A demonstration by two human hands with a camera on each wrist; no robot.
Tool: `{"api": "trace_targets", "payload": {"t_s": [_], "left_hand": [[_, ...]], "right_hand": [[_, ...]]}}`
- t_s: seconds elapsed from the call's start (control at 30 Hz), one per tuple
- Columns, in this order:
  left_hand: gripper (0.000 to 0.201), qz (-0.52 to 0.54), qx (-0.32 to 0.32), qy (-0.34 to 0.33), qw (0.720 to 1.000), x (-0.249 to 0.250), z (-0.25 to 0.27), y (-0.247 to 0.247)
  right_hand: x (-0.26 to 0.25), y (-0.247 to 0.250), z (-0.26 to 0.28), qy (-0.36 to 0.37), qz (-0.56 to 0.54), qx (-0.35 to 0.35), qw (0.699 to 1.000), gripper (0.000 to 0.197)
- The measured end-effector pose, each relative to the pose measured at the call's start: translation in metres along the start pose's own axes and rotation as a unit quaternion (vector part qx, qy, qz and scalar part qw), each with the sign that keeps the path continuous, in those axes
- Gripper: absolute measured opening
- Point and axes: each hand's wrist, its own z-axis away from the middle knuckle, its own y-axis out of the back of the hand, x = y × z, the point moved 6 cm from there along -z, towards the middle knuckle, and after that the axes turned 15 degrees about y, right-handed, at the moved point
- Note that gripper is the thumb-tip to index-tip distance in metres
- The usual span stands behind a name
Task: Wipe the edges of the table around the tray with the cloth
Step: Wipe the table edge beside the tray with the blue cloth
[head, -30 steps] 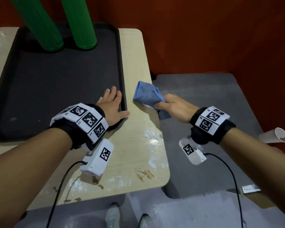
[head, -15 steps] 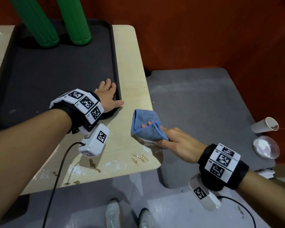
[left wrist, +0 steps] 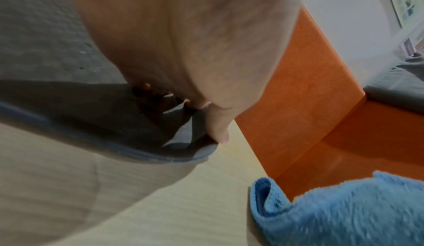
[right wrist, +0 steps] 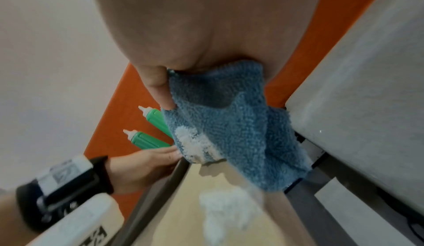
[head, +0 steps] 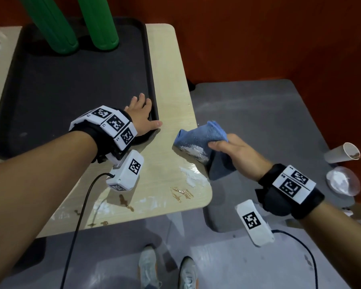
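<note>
Blue and bunched, the cloth (head: pixel 200 140) hung over the right edge of the table (head: pixel 171 84), its underside caked with white powder where it met the wood. The right hand (head: pixel 236 152) gripped it, thumb on the near side and fingers curled into the folds; the right wrist view showed the thumb (right wrist: pixel 158 86) pressed against the fabric. White smears (head: pixel 191 176) lay on the tabletop just toward the near corner from the cloth, with brown streaks (head: pixel 181 193) nearer that corner.

To the left, the left hand (head: pixel 141 116) lay flat with fingers straight on the near right corner of the black tray (head: pixel 50 90), the thumb stretched onto the rim and holding nothing. Two green bottles (head: pixel 77 24) stood at the tray's far end.

Beside the table was a grey seat (head: pixel 269 122), backed by an orange wall (head: pixel 258 38). A tipped paper cup (head: pixel 342 153) and a clear lid (head: pixel 343 182) with white powder lay at the seat's right edge.
</note>
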Motion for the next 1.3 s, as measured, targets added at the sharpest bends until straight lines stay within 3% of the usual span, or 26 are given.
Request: {"api": "trace_targets", "payload": {"t_s": [0.1, 0.17, 0.3, 0.37, 0.47, 0.57, 0.7, 0.9, 1.03, 1.13, 1.3], "left_hand": [[0.079, -0.001, -0.003, -0.001, 1.0, 0.0, 0.0, -0.001], [0.079, 0.001, -0.004, -0.002, 1.0, 0.0, 0.0, -0.001], [0.078, -0.001, -0.002, -0.001, 1.0, 0.0, 0.001, 0.0], [0.079, -0.003, -0.002, -0.001, 1.0, 0.0, 0.001, 0.001], [0.079, -0.006, -0.002, -0.003, 1.0, 0.0, 0.0, -0.001], [0.079, -0.008, 0.001, -0.003, 1.0, 0.0, 0.0, -0.002], [0.079, -0.01, 0.0, -0.003, 1.0, 0.0, -0.001, -0.001], [0.08, -0.018, 0.006, -0.006, 1.0, -0.002, -0.003, -0.003], [0.08, -0.022, 0.017, -0.01, 1.0, -0.001, -0.001, 0.001], [0.079, -0.011, 0.021, -0.008, 1.0, -0.002, 0.01, 0.001], [0.085, -0.035, 0.0, -0.015, 0.999, -0.004, 0.049, -0.019]], "right_hand": [[0.008, -0.017, 0.01, -0.017, 0.042, -0.035, 0.998, 0.043], [0.014, -0.03, 0.02, -0.017, 0.09, -0.053, 0.994, 0.038], [0.018, -0.052, 0.041, 0.028, 0.164, -0.096, 0.981, 0.064], [0.018, -0.061, 0.052, 0.054, 0.17, -0.093, 0.98, 0.059], [0.02, -0.063, 0.06, 0.012, 0.061, -0.042, 0.997, 0.052], [0.016, -0.055, 0.049, -0.004, 0.01, 0.044, 0.999, 0.022], [0.017, -0.063, 0.051, 0.02, 0.051, 0.048, 0.997, 0.038], [0.02, -0.062, 0.058, -0.001, 0.066, 0.03, 0.997, 0.015], [0.019, -0.068, 0.061, 0.021, 0.083, 0.024, 0.996, 0.038], [0.016, -0.062, 0.064, 0.008, 0.069, 0.042, 0.997, 0.023], [0.002, -0.042, 0.055, -0.04, 0.053, 0.07, 0.995, 0.034]]}}
